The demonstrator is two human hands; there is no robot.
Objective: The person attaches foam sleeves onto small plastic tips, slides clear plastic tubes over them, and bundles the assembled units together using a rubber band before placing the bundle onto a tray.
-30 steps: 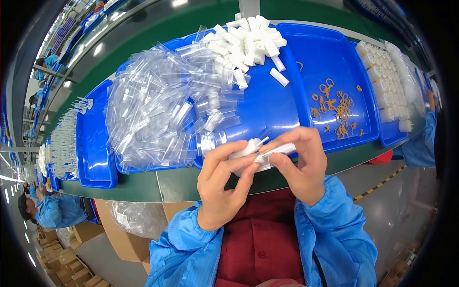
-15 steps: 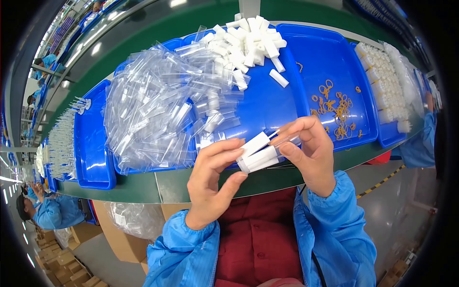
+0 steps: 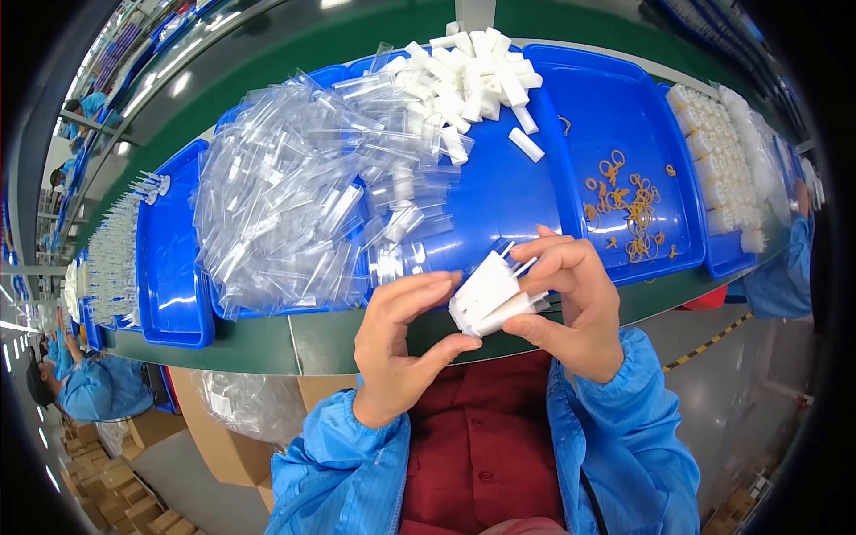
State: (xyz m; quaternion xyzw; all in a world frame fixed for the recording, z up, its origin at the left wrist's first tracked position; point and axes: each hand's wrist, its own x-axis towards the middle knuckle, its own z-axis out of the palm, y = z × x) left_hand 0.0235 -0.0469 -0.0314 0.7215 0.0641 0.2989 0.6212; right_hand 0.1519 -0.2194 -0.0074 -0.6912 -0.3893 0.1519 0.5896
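A small bundle of white cylinder-shaped pieces (image 3: pixel 490 299) is held between my two hands above the table's near edge. Thin white stems stick out of its upper right end, and its lower left end has a clear, shiny rim. My left hand (image 3: pixel 399 343) is closed on that lower left end, thumb below and fingers above. On the other side, my right hand (image 3: pixel 575 308) has its thumb and curled fingers round the stem end. Just beyond, a blue tray (image 3: pixel 504 209) holds a heap of white foam-like cylinders (image 3: pixel 473 80), with one lying apart.
Clear plastic sleeves (image 3: pixel 276 196) are piled high at left. Orange-brown rubber bands (image 3: pixel 637 205) lie in the right-hand blue tray (image 3: pixel 593 89). White stemmed parts (image 3: pixel 114 259) stand at far left, packed white pieces (image 3: pixel 713 160) at far right. A co-worker (image 3: pixel 98 388) sits left.
The bundle has turned between my hands and dropped slightly, so more stems show at its right end. My left fingers have opened a little wider around it.
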